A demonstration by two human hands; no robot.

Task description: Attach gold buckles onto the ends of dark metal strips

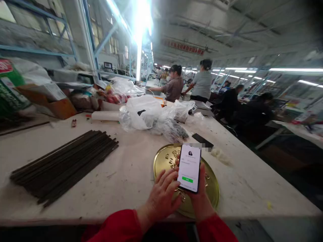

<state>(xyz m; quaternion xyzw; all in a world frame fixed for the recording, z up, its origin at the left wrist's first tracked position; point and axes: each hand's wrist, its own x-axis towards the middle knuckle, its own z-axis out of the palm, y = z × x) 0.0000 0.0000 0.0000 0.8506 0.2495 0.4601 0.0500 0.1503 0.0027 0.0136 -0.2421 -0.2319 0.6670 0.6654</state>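
Observation:
A lit phone point(188, 169) with a white screen and a green button is held upright by my right hand point(202, 198). My left hand point(163, 195), its fingers spread, is just left of the phone, with nothing seen in it. Beneath both hands lies a round gold tray point(161, 159) with small metal buckle-like pieces point(171, 161) on it. Long dark strips point(65, 164) are stacked to the left on the pale table point(121, 188).
Clear plastic bags point(148, 114) are heaped at the table's far side, beside a white roll point(105, 116). Behind the tray lie a dark flat object point(202, 141) and pale fluff point(222, 157). Cardboard point(62, 106) stands at left; several people are beyond the table.

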